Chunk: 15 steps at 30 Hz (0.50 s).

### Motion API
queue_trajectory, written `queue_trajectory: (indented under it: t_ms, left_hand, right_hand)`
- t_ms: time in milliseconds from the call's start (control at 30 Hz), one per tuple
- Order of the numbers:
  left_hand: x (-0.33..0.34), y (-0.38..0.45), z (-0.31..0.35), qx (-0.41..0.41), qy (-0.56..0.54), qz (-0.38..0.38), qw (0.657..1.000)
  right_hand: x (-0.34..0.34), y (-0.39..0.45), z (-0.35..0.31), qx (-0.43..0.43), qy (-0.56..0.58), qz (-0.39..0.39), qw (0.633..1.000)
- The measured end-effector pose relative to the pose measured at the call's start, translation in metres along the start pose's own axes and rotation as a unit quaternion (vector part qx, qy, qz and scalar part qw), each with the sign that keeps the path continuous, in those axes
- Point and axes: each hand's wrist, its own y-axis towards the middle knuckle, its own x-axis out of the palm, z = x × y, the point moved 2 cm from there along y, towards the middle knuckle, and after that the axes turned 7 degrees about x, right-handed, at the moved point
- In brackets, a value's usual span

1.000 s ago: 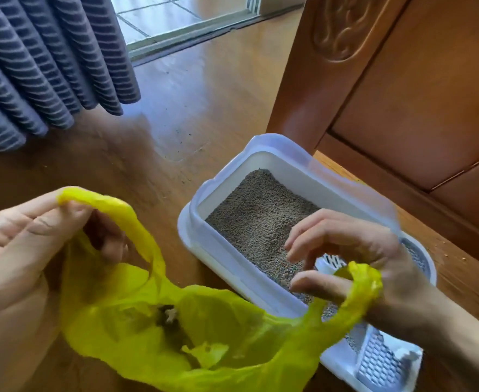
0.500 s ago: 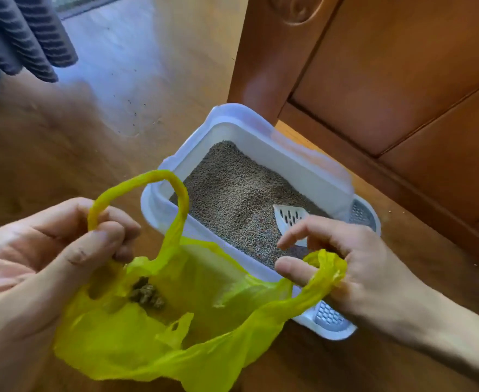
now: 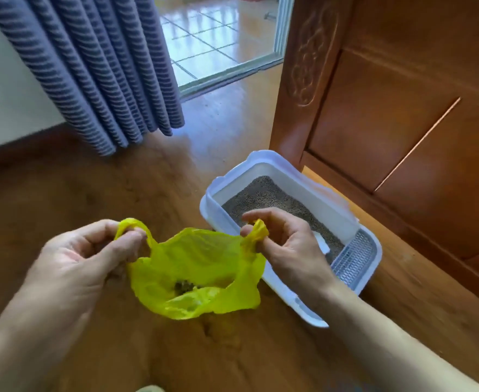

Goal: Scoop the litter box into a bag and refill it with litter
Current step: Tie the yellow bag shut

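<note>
While both hands hold it open above the wooden floor (image 3: 119,193), the yellow bag (image 3: 196,267) hangs at the centre with a small dark clump of scooped waste (image 3: 184,286) lying at its bottom. The left hand (image 3: 85,256) pinches the bag's left handle loop at 9 o'clock of the bag; the right hand (image 3: 286,244) pinches the right loop at 3 o'clock, fingers curled round it.

The litter box (image 3: 213,210), white with a pale rim, sits on the floor at 2 o'clock of the bag, just beside it, and holds grey-brown litter (image 3: 261,196). A white scoop (image 3: 322,244) lies in the litter, partly hidden by the right hand. A grated step (image 3: 354,258) fills the box's near right end.

The box's long axis runs from 10 o'clock to 4 o'clock, along a carved wooden cabinet (image 3: 388,108) just beyond it. A striped blue curtain (image 3: 91,66) hangs at 11 o'clock, a glass door (image 3: 218,38) at 12.
</note>
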Motion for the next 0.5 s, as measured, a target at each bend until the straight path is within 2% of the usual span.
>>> queue_trajectory:
  t_ms: [67, 133, 167, 333, 500]
  left_hand:
    - [0.0, -0.025, 0.03, -0.018, -0.057, 0.041, 0.997]
    - [-0.002, -0.049, 0.057, -0.027, -0.054, 0.045, 0.997]
    - [-0.007, -0.06, 0.067, -0.026, -0.049, 0.056, 0.997]
    - [-0.022, -0.109, 0.111, -0.105, -0.036, 0.084, 0.99]
    - [-0.03, -0.131, 0.13, -0.126, -0.028, 0.132, 0.983]
  right_hand:
    - [0.001, -0.01, -0.014, 0.017, 0.104, -0.061, 0.993]
    - [0.005, -0.019, -0.03, 0.05, 0.204, -0.132, 0.969]
    - [0.007, -0.024, -0.038, 0.054, 0.219, -0.151, 0.963]
    - [0.03, -0.034, -0.066, 0.015, 0.034, -0.123, 0.992]
    - [0.04, -0.046, -0.075, -0.026, -0.022, -0.137, 0.99]
